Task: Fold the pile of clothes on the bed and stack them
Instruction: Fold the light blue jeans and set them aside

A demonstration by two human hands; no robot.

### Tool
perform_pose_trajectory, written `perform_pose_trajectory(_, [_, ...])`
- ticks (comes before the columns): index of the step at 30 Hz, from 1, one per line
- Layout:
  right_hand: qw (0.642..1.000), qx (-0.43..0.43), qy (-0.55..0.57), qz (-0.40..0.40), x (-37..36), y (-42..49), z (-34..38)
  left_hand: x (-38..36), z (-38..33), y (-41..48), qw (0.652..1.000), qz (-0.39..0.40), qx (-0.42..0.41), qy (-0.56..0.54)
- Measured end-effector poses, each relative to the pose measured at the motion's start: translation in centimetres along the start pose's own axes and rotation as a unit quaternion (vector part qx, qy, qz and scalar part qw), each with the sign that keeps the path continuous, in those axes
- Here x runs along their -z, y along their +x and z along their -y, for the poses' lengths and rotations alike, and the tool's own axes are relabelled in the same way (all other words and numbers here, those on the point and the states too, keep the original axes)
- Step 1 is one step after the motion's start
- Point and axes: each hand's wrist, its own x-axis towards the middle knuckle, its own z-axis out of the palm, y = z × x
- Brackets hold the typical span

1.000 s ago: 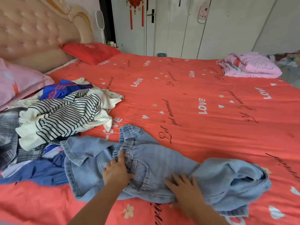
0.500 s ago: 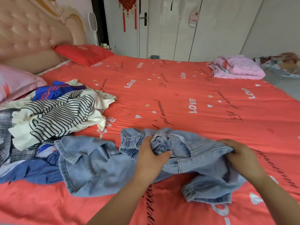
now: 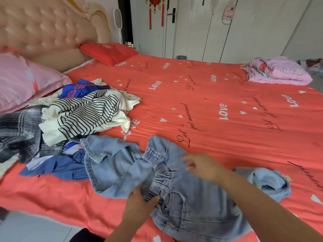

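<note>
on the red bed (image 3: 209, 95), left grip (image 3: 138, 203) pinching jeans (image 3: 192, 208), right grip (image 3: 201, 167) spread atop, clothes pile (image 3: 83, 116) just beside

Bright, even light, faint shadows, wide-angle curvature at edges, motion blur on right hand (image 3: 201, 167) and headboard (image 3: 45, 34).

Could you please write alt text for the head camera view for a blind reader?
A person's left hand pinches the waistband of light blue jeans on a red bedspread; the right hand is open over them. Unfolded clothes lie piled nearby.
</note>
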Motion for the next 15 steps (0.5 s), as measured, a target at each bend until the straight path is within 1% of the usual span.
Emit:
perform_pose_trajectory(3, [0.999, 0.024, -0.031, -0.026, -0.4, 4.5, 3.0, -0.5, -0.6, 0.5, 0.999, 0.010, 0.021, -0.024])
perform_pose_trajectory(5, [0.997, 0.058, -0.052, -0.014, -0.9, 7.0, 4.4, -0.7, -0.9, 0.8, 0.999, 0.032, 0.035, -0.017])
perform_pose_trajectory(6, [0.993, 0.079, -0.092, -0.001, -1.2, 8.1, 4.9, -0.7, -1.0, 1.0, 0.998, 0.044, 0.042, -0.018])
perform_pose_trajectory(8, [0.972, 0.125, -0.197, 0.041, -1.9, 10.1, 5.7, -0.7, -1.0, 1.2, 0.997, 0.064, 0.036, -0.018])
perform_pose_trajectory(9, [0.957, 0.145, -0.242, 0.063, -2.2, 10.8, 6.0, -0.6, -1.1, 1.4, 0.997, 0.074, 0.020, -0.012])
perform_pose_trajectory(11, [0.929, 0.165, -0.317, 0.093, -3.1, 12.2, 6.6, -0.4, -1.3, 1.9, 0.996, 0.089, 0.008, 0.001])
perform_pose_trajectory(13, [0.904, 0.171, -0.382, 0.090, -3.8, 13.5, 7.2, 0.6, -1.8, 2.5, 0.997, 0.070, -0.007, 0.012])
perform_pose_trajectory(15, [0.893, 0.167, -0.414, 0.065, -3.8, 14.2, 7.3, 1.9, -2.4, 3.2, 0.999, 0.039, -0.021, 0.009])
